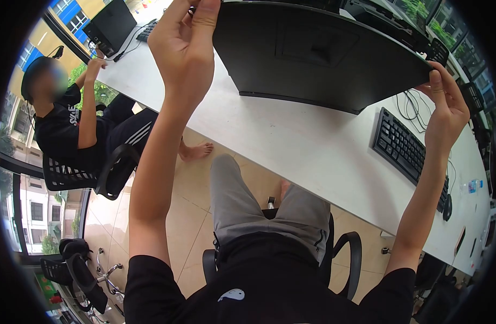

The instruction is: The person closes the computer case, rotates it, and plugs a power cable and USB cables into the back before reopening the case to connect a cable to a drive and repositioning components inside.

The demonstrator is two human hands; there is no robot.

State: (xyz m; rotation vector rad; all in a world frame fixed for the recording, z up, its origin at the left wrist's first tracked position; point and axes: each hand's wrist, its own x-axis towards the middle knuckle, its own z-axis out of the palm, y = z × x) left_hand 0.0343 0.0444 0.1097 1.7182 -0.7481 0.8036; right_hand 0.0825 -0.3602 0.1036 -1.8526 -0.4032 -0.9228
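Observation:
A large black monitor (291, 59) stands tilted over the white desk in front of me, its lower edge close to the desktop. My left hand (186, 51) is closed at the monitor's upper left corner, thumb on the near side, the fingertips partly cut off by the frame's top. At the right corner my right hand (446, 105) pinches the monitor's edge between thumb and fingers. Below my right hand lies a black keyboard (400, 141), partly behind my forearm. A black mouse (447, 207) rests beyond it.
The white desk (313, 156) runs diagonally across the view. Loose cables (412, 110) lie behind the keyboard, and a plastic bottle (474, 186) is at far right. At left, a person (59, 113) sits by another monitor (110, 27). An office chair (83, 270) stands lower left.

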